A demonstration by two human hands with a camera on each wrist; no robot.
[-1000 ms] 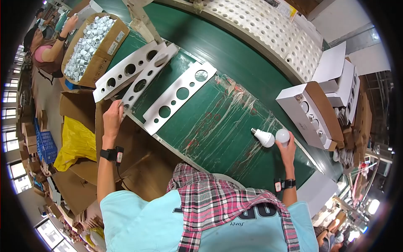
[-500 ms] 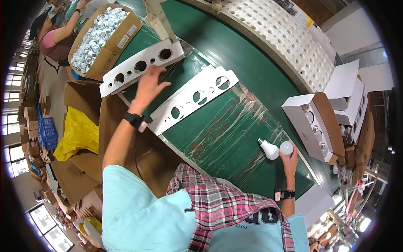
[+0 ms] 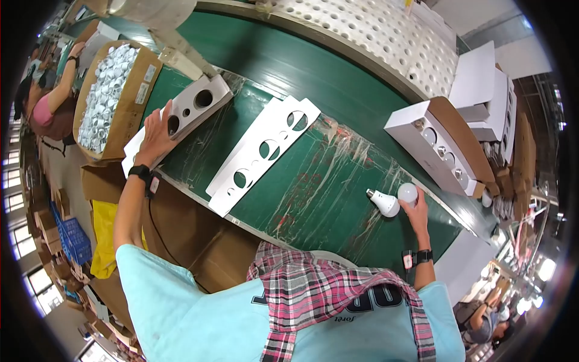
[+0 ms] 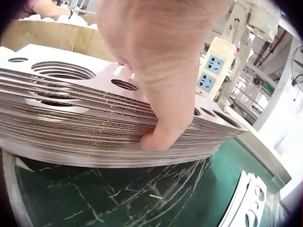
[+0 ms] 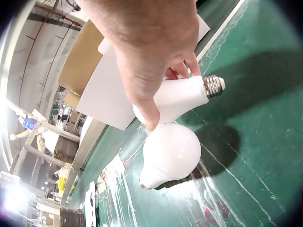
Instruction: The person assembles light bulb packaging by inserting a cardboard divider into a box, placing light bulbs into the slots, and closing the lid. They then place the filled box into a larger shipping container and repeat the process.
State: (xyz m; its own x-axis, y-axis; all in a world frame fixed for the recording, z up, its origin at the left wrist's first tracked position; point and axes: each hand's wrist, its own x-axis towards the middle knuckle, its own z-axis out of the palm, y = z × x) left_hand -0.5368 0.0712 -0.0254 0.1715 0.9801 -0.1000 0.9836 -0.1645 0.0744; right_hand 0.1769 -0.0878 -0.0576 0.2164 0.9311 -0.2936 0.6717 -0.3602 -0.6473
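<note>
My left hand [image 3: 158,140] grips a stack of white cardboard inserts [image 4: 94,125] with round holes; its thumb presses the stack's layered edge and the other fingers reach over the top. To the right of that stack, overlapping loose inserts [image 3: 252,166] lie on the green surface, their holes slightly out of line. My right hand [image 3: 417,216] holds a white light bulb [image 5: 182,94], whose metal screw base points away from the palm. Right beside it lies a second light bulb [image 5: 171,153] on the green surface.
An open white box with bulbs [image 3: 431,145] stands at the right. A carton of small white parts [image 3: 111,96] is at the far left, near another person. Behind runs a perforated white board [image 3: 374,36]; a large open carton [image 3: 199,235] sits below the front edge.
My left hand let go of an insert, which now lies over the loose one, and moved back left onto the stack. My right hand keeps holding its light bulb in about the same place.
</note>
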